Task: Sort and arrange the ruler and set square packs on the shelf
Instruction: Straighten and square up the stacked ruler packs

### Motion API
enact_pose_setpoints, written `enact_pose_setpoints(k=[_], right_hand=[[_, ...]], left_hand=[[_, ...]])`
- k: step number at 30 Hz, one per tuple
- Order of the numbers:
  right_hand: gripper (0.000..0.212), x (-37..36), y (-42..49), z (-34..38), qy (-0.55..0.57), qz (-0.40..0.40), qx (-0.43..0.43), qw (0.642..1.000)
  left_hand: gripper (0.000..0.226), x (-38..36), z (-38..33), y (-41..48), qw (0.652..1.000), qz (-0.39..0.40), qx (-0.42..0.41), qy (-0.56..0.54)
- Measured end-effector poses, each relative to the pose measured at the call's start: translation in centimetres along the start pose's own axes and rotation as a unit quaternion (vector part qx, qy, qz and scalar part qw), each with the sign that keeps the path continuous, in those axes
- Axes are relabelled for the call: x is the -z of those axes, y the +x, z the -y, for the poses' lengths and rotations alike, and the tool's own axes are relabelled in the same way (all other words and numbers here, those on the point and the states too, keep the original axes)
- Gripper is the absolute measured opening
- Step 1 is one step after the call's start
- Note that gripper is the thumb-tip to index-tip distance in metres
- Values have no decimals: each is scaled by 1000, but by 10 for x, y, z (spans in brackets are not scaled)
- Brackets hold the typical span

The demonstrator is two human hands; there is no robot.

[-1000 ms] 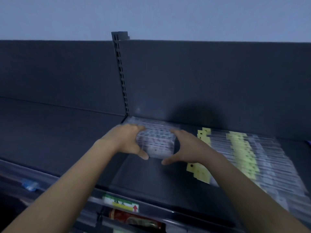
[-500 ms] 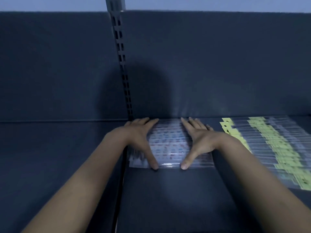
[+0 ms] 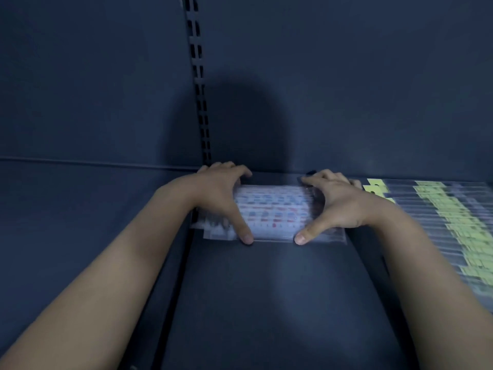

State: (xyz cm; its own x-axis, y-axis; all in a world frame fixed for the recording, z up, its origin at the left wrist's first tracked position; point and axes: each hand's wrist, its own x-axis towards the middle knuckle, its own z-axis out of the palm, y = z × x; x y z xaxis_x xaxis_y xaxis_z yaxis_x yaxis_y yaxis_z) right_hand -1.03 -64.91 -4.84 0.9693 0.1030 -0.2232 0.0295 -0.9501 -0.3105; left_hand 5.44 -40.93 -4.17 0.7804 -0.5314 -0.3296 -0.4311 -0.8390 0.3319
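We clasp pack stack (image 3: 272, 212) with left grip (image 3: 221, 198) and right grip (image 3: 336, 206): thumbs on near edge, fingers curled over far edge. Stack lies on shelf (image 3: 266, 303) between grips. We guess light, bendy, slippery; best held at both ends.

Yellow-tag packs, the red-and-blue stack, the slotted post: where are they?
Yellow-tag packs (image 3: 450, 209), head view, on a yellow tag.
Red-and-blue stack (image 3: 272, 212), head view, middle of top face.
Slotted post (image 3: 197, 76), head view, middle of the strip.
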Motion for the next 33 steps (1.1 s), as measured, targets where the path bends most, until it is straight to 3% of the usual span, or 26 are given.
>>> enact_pose_setpoints(k=[4, 10, 15, 18, 22, 25, 33], right_hand=[[94, 0, 4, 0, 21, -8, 8, 1000], [68, -2, 5, 1, 77, 2, 5, 997], [76, 1, 6, 4, 128, -9, -2, 992], [66, -2, 2, 5, 141, -68, 32, 987], [54, -3, 1, 7, 142, -189, 87, 968], [44, -1, 3, 3, 147, -230, 94, 957], [44, 0, 7, -22, 308, -148, 32, 939]], left_hand=[[88, 1, -2, -4, 999, -3, 16, -51], [60, -3, -6, -6, 998, -32, -34, -42], [57, -3, -5, -9, 995, -45, -41, -77], [53, 0, 1, -14, 992, -59, -61, -94], [40, 0, 16, -17, 968, -162, -96, -167], [37, -7, 21, -10, 936, -235, -98, -244], [60, -20, 23, 12, 880, -217, -39, -420]])
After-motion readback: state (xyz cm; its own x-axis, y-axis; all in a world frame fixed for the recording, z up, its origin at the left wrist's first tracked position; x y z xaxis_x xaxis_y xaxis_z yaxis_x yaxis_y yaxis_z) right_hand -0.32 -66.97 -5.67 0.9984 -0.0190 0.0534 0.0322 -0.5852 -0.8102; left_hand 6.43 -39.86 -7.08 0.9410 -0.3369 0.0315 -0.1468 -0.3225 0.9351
